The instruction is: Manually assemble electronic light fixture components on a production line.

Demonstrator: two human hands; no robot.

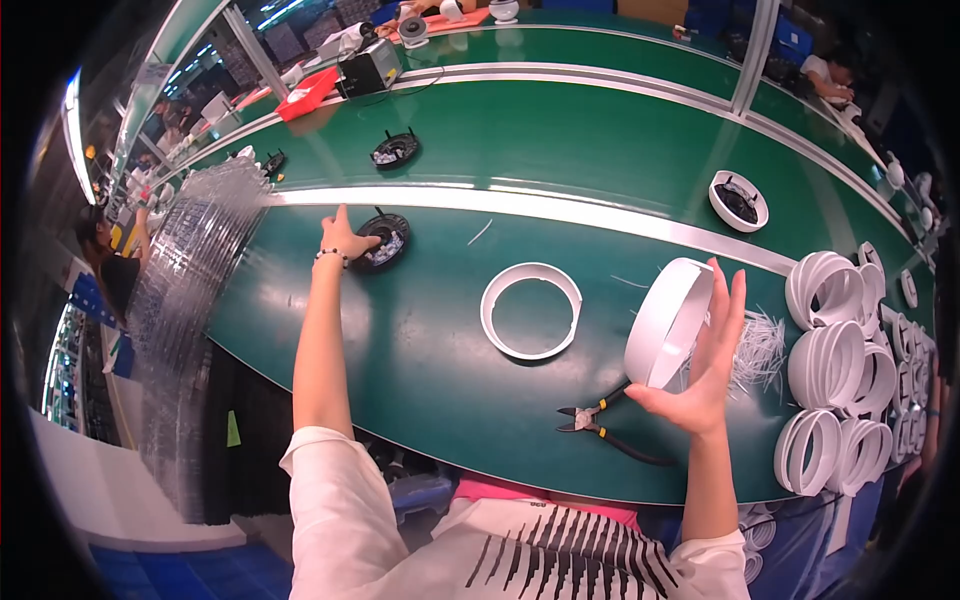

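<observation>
Raised over the near right part of the green worktop (450, 400), a white plastic ring (668, 322) is held on edge in my right hand (705, 375). My thumb is at its lower rim and my long fingers reach up its right side. At the left, my left hand (348, 240) reaches to a round black plastic part (388, 246) with pale pieces inside and an upright prong. The thumb lies over its edge while the index finger points away, apart from it. Another white ring (531, 312) lies flat between my arms. Side cutters (590, 417) with black-and-yellow handles rest open below the held ring.
Stacked white rings (828, 365) crowd the right end. Thin white plastic strips (760, 352) are heaped beside them. Beyond a pale rail lie a black part (396, 151) and a white ring with a black insert (738, 201). Clear ribbed plastic (195, 270) hangs over the left end.
</observation>
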